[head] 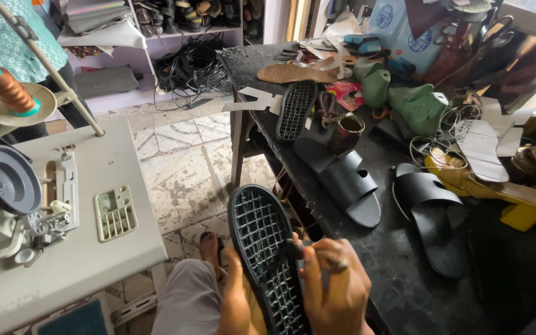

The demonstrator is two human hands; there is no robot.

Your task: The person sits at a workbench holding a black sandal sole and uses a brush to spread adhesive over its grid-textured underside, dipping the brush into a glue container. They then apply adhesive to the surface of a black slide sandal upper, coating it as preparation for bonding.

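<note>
A black rubber shoe sole (259, 232) with a grid tread stands tilted in front of me, tread up. My left hand (236, 296) grips its lower left edge from beneath. My right hand (335, 286) is closed around a thin dark tool (298, 247) whose tip touches the tread near the sole's right edge. On the dark workbench (404, 267) to the right lie two black slide sandals (345, 181) (432, 214).
A grey sewing machine table (88, 248) stands to the left, with an orange thread spool (6, 88). The bench also carries another black sole (296, 110), green shoe lasts (418, 107), a yellow heeled shoe (504, 193), a small tin (346, 131) and scraps. A person in a patterned top (7, 37) stands far left.
</note>
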